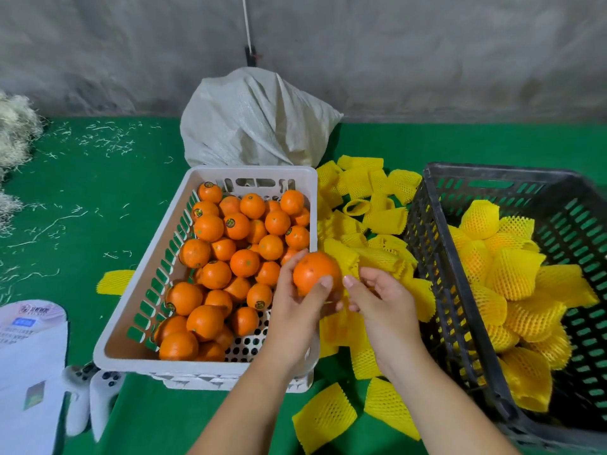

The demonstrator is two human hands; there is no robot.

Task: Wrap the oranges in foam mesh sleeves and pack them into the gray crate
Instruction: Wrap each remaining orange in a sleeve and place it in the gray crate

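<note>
We note a green felt-like table surface (98,323) set against a grey wall, with pale straw-like shreds scattered over its left part.

The item in hand is one bare orange (313,272), held above the gap between the two crates. The left hand (295,310) grips it from below and the side, thumb across its front. The right hand (377,297) sits just beside it with fingers curled; a little yellow shows beneath the hands, but we cannot tell whether that hand pinches a sleeve or holds nothing.

On handling, we judge the orange firm, rounded and moderately heavy, with a slightly slick peel; a cupped grip around its widest part suits it best. The foam mesh sleeves (368,205) look light, soft and stretchy (easily crushed, though likely to spring back), and are best taken at the open rim and spread with the fingers.

These loose sleeves lie heaped between the crates, several more near the table's front edge. The white crate (210,367) to the left holds many unwrapped oranges. The gray crate (460,172) to the right holds a pile of wrapped oranges (512,270). Behind stands a white woven sack (256,119); printed white packaging (29,356) lies at far left.
</note>
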